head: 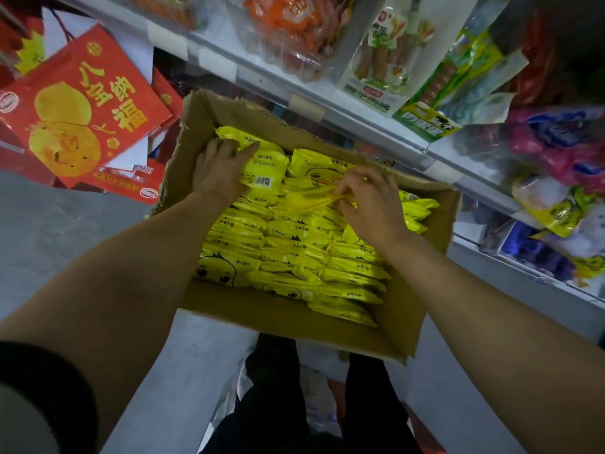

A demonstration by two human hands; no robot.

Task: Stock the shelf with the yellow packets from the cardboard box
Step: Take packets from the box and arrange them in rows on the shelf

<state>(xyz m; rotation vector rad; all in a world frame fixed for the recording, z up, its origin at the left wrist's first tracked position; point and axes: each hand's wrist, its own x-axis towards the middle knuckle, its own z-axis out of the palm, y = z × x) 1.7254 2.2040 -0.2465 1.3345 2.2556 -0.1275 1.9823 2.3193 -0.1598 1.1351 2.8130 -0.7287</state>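
An open cardboard box (pixel 281 326) sits low in front of the person, just beside the front edge of a white shelf (pixel 330 106) that runs diagonally from upper left to lower right. The box is filled with yellow packets (pixel 294 253), most standing on edge in tight rows; several show a cartoon duck face and black lettering. None of these packets can be confirmed on the shelf.

The left hand (pixel 217 172) is inside the box at its far left corner. Its fingers are spread fairly wide and lie flat against a yellow packet with a barcode (pixel 263 170), which lies face up on top of the rows. Whether the hand grips that packet or only presses on it cannot be told.

The right hand (pixel 370 204) is also inside the box, toward the far right side. Its fingers are drawn narrow, pinching the edge of a blurred yellow packet (pixel 314 199) that stands out from the rows beneath.

Both forearms are bare; a dark sleeve (pixel 42 394) shows at the lower left.

The shelf carries sausage packs in green and white wrappers (pixel 383 60), an orange pack (pixel 288 18) further left, and pink and purple bags (pixel 556 139) at the right. A lower tier holds yellow and white bags (pixel 556 208).

Left of the box stands a red gift carton (pixel 82 106) printed with 2 yellow round figures and yellow characters. The floor (pixel 49 231) is grey. The person's legs in dark trousers (pixel 278 404) show beneath the box.
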